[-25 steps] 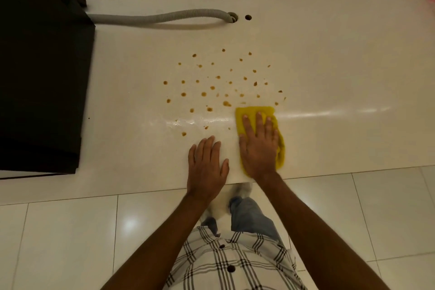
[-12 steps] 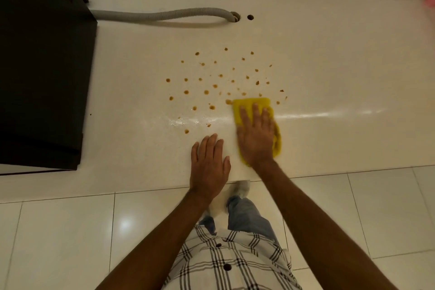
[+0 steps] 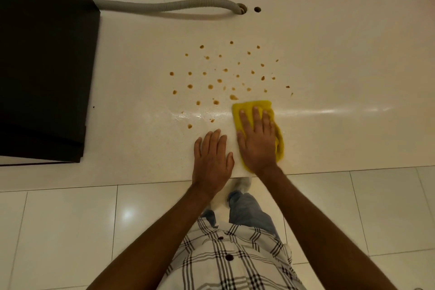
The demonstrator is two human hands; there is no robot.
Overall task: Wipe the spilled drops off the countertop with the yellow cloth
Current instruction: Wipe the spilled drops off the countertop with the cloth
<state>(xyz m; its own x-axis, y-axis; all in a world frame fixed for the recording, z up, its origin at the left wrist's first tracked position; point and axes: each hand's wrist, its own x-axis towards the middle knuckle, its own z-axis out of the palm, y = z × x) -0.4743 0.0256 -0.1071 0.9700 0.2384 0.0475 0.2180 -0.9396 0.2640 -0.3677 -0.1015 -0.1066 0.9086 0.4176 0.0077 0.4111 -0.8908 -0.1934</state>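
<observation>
Pressing flat with fingers spread, the right hand [image 3: 257, 141] is lying on top of the yellow cloth [image 3: 251, 107], pinning it to the pale countertop [image 3: 341, 73] rather than gripping it; the cloth is showing beyond the fingertips and along the outer side of the hand, near the counter's front edge. Just beside it, the left hand [image 3: 213, 160] is resting palm down on the bare counter, fingers extended and slightly apart, holding nothing; the two hands are lying close but not touching. Brown spilled drops [image 3: 226, 73] are sitting scattered across the surface beyond and to the left of the cloth; the nearest drop is sitting just off the cloth's far left corner, and a few are lying to the left of the left hand's fingertips. A black appliance [image 3: 44, 66] is occupying the left end of the counter; a grey ribbed hose [image 3: 164, 6] is running from behind it into a hole near the back wall. Below, a checked shirt [image 3: 230, 261] and white floor tiles [image 3: 58, 231] are showing.
</observation>
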